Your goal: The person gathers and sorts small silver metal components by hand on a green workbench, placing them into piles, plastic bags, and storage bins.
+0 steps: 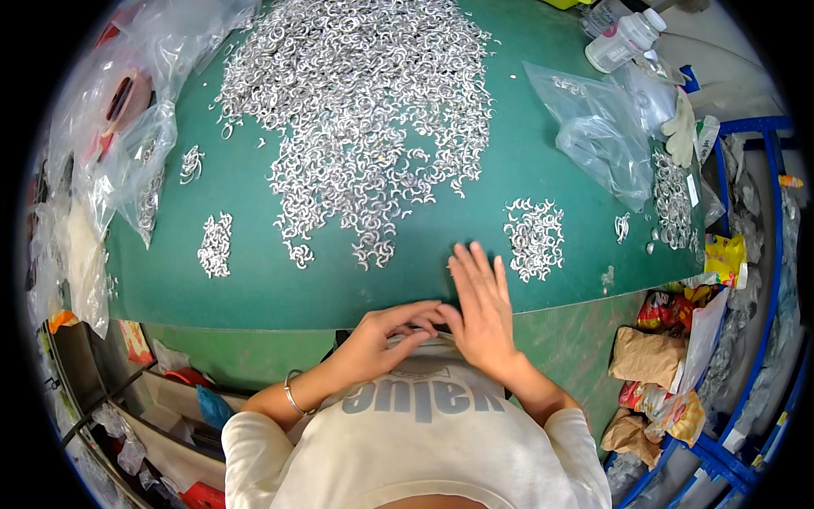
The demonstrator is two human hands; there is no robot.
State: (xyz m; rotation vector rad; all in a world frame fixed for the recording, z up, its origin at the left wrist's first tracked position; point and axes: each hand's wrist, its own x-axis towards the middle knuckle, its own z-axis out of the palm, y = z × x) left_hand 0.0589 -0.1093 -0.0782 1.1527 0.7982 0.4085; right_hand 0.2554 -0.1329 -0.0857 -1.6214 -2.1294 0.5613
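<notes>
My right hand [481, 304] lies flat with fingers stretched, reaching over the near edge of the green table [246, 293]. My left hand [388, 336] is at that same edge, fingers pointing right and slightly bent, thumb apart, with nothing visible in it. Its fingertips meet the right hand near the thumb. A large pile of small silver crescent-shaped metal pieces [356, 76] spreads from the far side toward me. Right of my right hand sits a smaller heap of such pieces [534, 240]. Another small heap [215, 245] lies at the left.
Clear plastic bags [144, 161] cover the left side, and another plastic bag [593, 136] lies right. A white bottle [626, 41] and a pale glove [679, 129] are beyond it. Silver rings [672, 204] lie near the right edge. A blue metal rack [770, 280] stands at the right.
</notes>
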